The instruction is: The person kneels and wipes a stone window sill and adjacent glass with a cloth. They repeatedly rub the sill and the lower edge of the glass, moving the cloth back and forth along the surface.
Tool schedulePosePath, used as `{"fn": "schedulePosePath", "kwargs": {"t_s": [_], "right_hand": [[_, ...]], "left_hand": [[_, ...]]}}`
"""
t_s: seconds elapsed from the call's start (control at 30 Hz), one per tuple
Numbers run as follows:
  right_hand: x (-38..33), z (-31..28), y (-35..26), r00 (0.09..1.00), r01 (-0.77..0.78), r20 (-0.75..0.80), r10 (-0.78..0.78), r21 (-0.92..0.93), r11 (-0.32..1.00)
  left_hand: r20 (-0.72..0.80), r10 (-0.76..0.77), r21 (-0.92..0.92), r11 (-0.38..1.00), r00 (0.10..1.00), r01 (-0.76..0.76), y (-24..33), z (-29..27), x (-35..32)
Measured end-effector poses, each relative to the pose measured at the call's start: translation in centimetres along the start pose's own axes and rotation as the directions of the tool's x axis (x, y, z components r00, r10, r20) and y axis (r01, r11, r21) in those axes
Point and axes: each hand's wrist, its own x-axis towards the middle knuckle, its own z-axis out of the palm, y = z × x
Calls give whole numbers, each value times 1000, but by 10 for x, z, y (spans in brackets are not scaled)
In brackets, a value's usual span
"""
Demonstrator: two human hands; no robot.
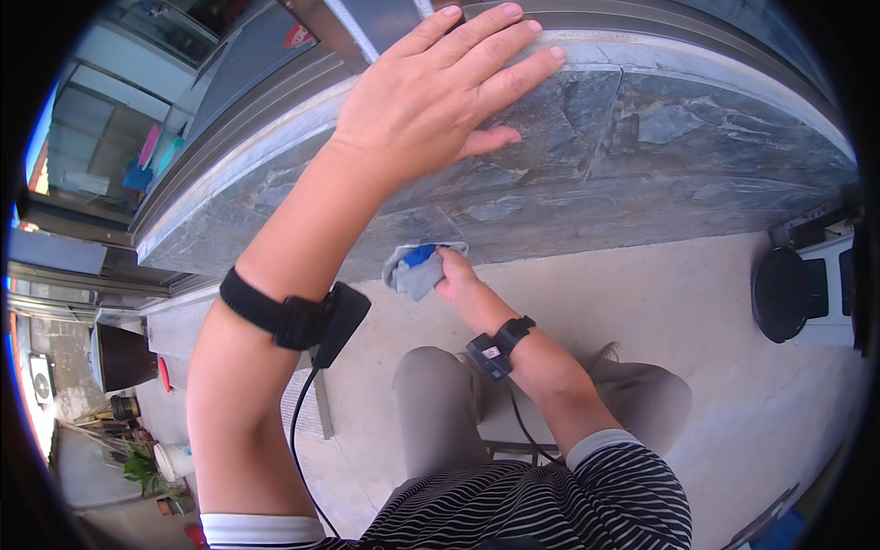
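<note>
In the head view, a grey and blue cloth is found at the foot of a dark stone-faced wall, near the line where the floor is met. The cloth is held bunched in the right hand; whether it is pressed against the stone cannot be told. Nothing is gripped by the left hand, which is held flat, palm down, with fingers spread, over the pale ledge at the top of the wall; contact cannot be confirmed. A black device is strapped to the left forearm, and a smaller one to the right wrist. A round black object is noted at far right. A leafy plant is noted at lower left, beside a white tub.
</note>
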Motion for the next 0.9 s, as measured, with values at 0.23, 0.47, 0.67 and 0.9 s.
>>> {"fn": "schedulePosePath", "kwargs": {"t_s": [0.23,0.47,0.67,0.9], "right_hand": [[-165,57,-111,923,384,42,-382,-77,920],[-288,60,-187,286,945,244,-927,-234,230],[-239,27,-222,-72,798,198,-978,-577,-176],[-150,1,-165,7,389,571,-821,-758,-524]], "left_hand": [[-150,-19,67,997,989,29,2,17,-6],[-232,-447,-236,888,864,395,64,-4,-36],[178,-923,-720,114,342,684,133,18,-145],[674,-706,-666,-708,-218,232,153,73,-217]]}}
